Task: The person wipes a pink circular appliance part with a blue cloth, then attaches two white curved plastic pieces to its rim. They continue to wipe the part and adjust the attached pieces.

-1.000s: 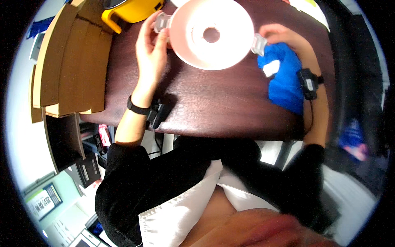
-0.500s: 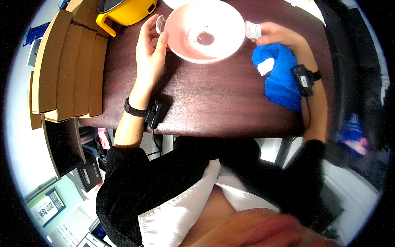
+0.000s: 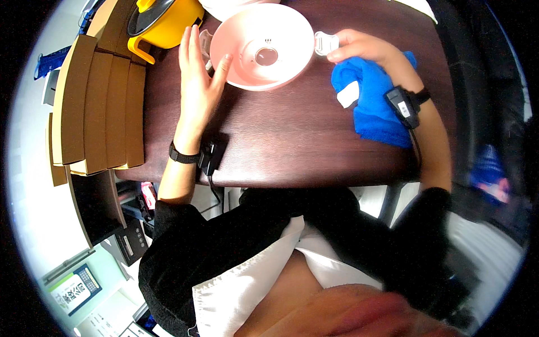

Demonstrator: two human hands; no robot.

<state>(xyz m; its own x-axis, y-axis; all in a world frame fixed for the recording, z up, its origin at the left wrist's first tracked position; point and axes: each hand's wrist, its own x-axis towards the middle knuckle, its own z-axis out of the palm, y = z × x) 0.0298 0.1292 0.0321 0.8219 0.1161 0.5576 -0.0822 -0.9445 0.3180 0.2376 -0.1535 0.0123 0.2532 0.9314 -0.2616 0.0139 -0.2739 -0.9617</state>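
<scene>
A round pink bowl [image 3: 241, 56] with a dark disc [image 3: 266, 56] in the middle of its base is at the far side of the table. A white clip-like handle sticks out on each side. Between finger and thumb, my right hand [image 3: 368, 48] pinches the right handle [image 3: 325, 44]. A blue cloth [image 3: 370, 106] with a white label hangs under that hand; whether the palm also holds it is hidden. My left hand [image 3: 199, 76] is open at the bowl's left side, its fingers stretched past the left handle [image 3: 205, 44] and its thumb at the rim.
A yellow pot [image 3: 177, 25] with a dark top stands at the far left. Behind the bowl is a white dish [image 3: 230, 7]. Cardboard boxes [image 3: 101, 112] line the left edge of the dark brown table [image 3: 281, 140]. Cables run from black devices on both wrists.
In the picture, the bowl and right hand have shifted slightly left, with the cloth. My left fingers have straightened beside the left handle. The view itself has also shifted a little.
</scene>
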